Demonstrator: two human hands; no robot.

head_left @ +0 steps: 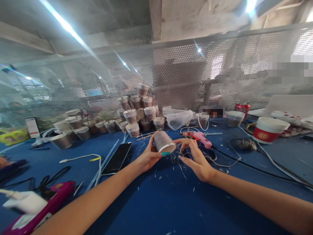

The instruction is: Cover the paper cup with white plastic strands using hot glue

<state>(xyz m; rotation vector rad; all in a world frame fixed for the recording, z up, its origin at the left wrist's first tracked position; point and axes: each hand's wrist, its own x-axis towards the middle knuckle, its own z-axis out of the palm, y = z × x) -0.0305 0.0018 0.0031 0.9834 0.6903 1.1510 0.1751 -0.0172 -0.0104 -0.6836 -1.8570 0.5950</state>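
Blue tabletop (156, 209) bears one glue gun (203, 139) while left fingers (156, 155) grip one cup (163, 142), right fingers (188, 142) parted beside it

A blue tabletop (151, 209) spreads across the lower part of the view, its surface flecked with pale scraps, and behind it a grey perforated screen (137, 81) runs the full width like a wall, with a large dark panel (178, 81) showing dimly through the holes near the middle. Overhead is a grey ceiling (112, 19) crossed by a pale beam (155, 19). A long streak of white light (63, 24) slants down at upper left, a bright lamp (251, 6) glares at upper right, and daylight-like brightness (304, 42) filters through the screen's right end.
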